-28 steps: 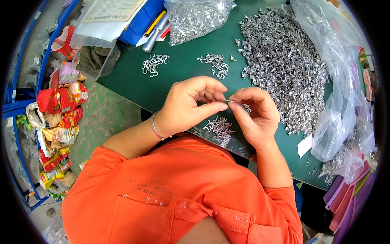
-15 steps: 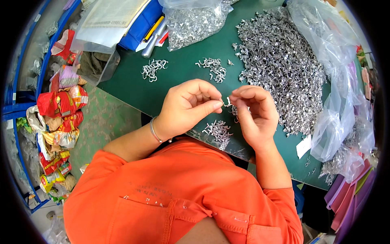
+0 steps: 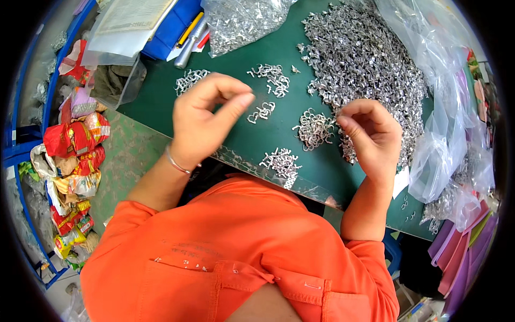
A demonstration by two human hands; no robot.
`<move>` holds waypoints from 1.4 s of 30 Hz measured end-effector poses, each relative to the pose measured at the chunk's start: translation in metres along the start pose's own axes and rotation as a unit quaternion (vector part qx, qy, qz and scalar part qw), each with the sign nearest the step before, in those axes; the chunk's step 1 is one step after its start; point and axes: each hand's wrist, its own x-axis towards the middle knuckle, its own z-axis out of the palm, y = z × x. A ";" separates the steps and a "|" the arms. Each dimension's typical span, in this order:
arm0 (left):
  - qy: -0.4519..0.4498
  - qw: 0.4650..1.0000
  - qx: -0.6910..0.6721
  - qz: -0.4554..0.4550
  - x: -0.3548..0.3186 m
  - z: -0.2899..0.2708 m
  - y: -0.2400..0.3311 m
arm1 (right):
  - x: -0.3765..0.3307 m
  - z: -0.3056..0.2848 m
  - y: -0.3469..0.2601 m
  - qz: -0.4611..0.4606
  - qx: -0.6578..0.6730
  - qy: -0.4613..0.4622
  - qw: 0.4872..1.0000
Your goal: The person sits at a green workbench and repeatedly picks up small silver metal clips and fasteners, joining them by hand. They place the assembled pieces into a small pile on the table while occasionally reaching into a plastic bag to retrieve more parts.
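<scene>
My left hand [image 3: 205, 119] hovers over the left part of the table, thumb and forefinger closed together at their tips. Whatever they hold, if anything, is too small to make out. It partly covers a small heap of curved silvery metal pieces [image 3: 188, 79]. My right hand [image 3: 377, 135] is closed in a pinch by the lower left edge of the big pile of small metal parts [image 3: 365, 51]; what sits in that pinch cannot be made out. Between the hands lie a round heap of hooked metal pieces [image 3: 314, 130] and a few loose ones [image 3: 261, 112].
Another heap [image 3: 280, 162] lies by the near edge of the green table [image 3: 225, 145], and one more [image 3: 272, 78] farther back. Behind are a bag of metal parts [image 3: 241, 24], a blue bin [image 3: 173, 27] and a metal-handled tool [image 3: 190, 45]. Clear plastic [image 3: 442, 129] drapes the right side.
My hands have parted from their meeting point in the middle. The left went left and away from me, the right went right, uncovering the round heap and the few loose pieces.
</scene>
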 end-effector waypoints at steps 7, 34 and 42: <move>-0.061 0.970 0.234 0.037 0.012 -0.016 -0.008 | -0.002 0.015 0.004 -0.098 -0.197 -0.080 0.972; -0.142 0.983 0.101 0.057 0.001 0.027 0.007 | -0.006 0.053 0.010 -0.145 -0.062 -0.025 0.987; -0.180 0.959 -0.130 -0.177 -0.002 0.021 0.005 | -0.007 0.052 0.015 -0.170 0.019 -0.001 0.985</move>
